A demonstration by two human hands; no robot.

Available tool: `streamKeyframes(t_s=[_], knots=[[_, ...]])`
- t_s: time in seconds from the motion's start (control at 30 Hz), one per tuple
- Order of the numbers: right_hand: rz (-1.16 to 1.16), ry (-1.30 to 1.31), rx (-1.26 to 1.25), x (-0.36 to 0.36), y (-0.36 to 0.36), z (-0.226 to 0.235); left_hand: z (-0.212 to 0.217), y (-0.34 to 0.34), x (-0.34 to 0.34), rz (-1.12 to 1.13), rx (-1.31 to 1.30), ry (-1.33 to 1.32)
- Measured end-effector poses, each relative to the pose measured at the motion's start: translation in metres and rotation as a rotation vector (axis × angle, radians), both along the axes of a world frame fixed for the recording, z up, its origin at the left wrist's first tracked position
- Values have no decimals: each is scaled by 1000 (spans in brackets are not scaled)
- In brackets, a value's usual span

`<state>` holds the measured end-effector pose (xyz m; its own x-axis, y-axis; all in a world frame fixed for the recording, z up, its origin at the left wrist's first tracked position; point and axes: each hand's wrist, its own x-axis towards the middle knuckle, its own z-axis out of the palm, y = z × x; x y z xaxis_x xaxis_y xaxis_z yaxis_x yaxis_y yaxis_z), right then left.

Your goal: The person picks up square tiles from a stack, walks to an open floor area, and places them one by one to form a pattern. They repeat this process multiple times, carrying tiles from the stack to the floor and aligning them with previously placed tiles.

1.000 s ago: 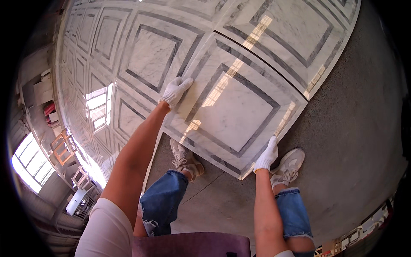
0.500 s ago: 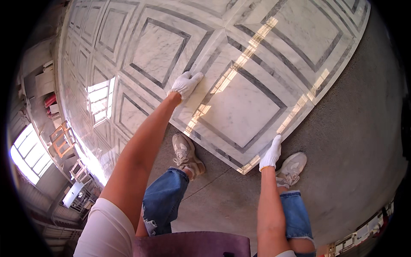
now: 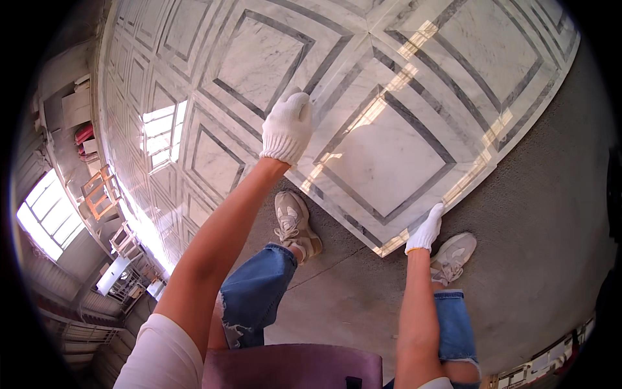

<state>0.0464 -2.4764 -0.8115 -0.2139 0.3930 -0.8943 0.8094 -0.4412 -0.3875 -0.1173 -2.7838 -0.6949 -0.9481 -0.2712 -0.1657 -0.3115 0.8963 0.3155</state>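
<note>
My right hand (image 3: 425,231), in a white knitted glove, grips the right edge of the near marble tile (image 3: 382,165) close to its front corner; its fingers are pressed together and partly hidden. The tile is white with a grey inlaid square frame, and a small step shows where its right edge meets the tile beyond. Above the tile's left side is my left hand (image 3: 287,128), gloved alike and closed, thumb against the curled fingers. What it may hold is hidden beneath it.
More inlaid marble tiles (image 3: 259,61) spread away to the far left and right. Dark grey concrete floor (image 3: 538,194) borders them. My beige shoes (image 3: 295,223) stand by the tile's front corner. Wooden frames (image 3: 100,193) and a bright window (image 3: 50,212) are at left.
My left hand has risen off the tile surface and its fingers have closed. My right hand stays at the edge. The view has shifted, and a small step has appeared along the tiles' right edge.
</note>
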Motion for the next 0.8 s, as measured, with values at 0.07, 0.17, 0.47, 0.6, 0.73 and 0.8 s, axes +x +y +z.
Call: streamKeyframes(t_s=[0.07,0.17,0.47,0.6,0.73,0.8], knots=[[-47,4,10,0,-8,-3,8,-12,7,84,32,20],[-28,-5,19,5,-3,-15,-8,-18,45,523,-31,-50],[634,-152,235,3,24,-23,-77,24,169,1224,851,-374],[1408,-411,258,-22,62,-25,-71,11,152,1208,917,-490],[1340,19,277,-84,-22,30,-92,-11,187,1020,794,-547],[795,-14,198,-89,-24,38,-82,2,180,1274,967,-426]])
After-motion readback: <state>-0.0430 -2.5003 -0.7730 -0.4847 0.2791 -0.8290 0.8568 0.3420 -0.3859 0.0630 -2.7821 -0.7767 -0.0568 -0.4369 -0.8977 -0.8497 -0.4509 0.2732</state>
